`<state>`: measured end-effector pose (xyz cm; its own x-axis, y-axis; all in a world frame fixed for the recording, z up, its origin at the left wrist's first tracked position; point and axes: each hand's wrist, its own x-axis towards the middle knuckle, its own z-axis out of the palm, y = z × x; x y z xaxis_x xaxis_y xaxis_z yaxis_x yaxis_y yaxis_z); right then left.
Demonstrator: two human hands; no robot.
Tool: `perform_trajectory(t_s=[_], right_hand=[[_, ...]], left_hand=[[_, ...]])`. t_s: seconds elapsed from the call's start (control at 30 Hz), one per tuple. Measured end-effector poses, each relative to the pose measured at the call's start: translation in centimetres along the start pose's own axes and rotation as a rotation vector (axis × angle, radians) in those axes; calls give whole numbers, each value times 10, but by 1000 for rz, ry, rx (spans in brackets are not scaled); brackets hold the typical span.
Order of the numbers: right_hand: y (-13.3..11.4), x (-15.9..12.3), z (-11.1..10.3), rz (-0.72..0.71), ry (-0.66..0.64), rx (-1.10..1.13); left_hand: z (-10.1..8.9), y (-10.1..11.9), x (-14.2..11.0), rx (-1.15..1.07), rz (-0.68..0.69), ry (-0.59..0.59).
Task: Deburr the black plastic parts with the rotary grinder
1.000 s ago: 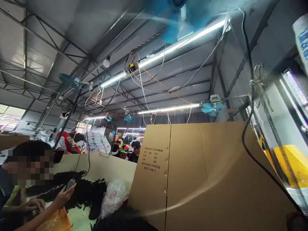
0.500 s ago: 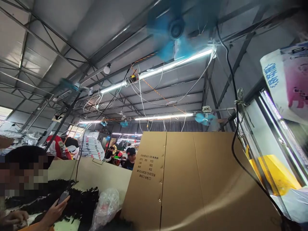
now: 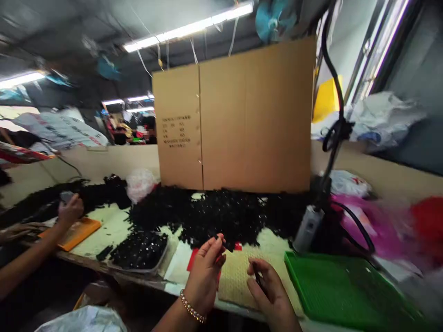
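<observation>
My left hand (image 3: 205,265), with a beaded bracelet at its wrist, is raised over the front of the table. Its thumb and fingertips are pinched together; what sits between them is too small to make out. To its right, my right hand (image 3: 273,295) curls around a thin dark piece (image 3: 258,275), blurred in the view. Beneath both hands lies a beige textured mat (image 3: 238,276), with a red item (image 3: 193,259) partly hidden behind the left hand. A broad heap of small black pieces (image 3: 221,214) spreads just beyond them.
A clear tub (image 3: 162,260) of black pieces stands left, a green tray (image 3: 328,286) right beside a grey clamp-like base (image 3: 308,229) with a black cable. Tall cardboard (image 3: 256,120) rises behind. At far left, a co-worker's hand (image 3: 71,210) holds a grey object above an orange tray (image 3: 81,233).
The view has swung down from the ceiling to the tabletop. Both my hands, the green tray and the black heap have come into sight; the cardboard shows higher up and further left.
</observation>
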<state>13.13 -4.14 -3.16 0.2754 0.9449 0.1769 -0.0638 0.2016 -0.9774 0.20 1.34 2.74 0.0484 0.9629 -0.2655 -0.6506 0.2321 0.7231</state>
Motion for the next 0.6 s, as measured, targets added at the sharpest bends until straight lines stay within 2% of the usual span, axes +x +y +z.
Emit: perform_trajectory(t_s=[0.13,0.27,0.4,0.5,0.6], right_hand=[[-6,11,3,104,-75,102],[-6,22,12,148,-74,178],[-3,38,6,152,-113,140],[-7,52,0,117,-230,48],[-8,62,-1,39,-347,-75]], left_hand=[[-3,-17,-6,26,-76,29],[-9,-30,-7,100,-124,-18],[-17,-18,-1,303,-82,-112],[-24,-3,9,507,-91,-203],[-28,0,21,626,-72,-256]])
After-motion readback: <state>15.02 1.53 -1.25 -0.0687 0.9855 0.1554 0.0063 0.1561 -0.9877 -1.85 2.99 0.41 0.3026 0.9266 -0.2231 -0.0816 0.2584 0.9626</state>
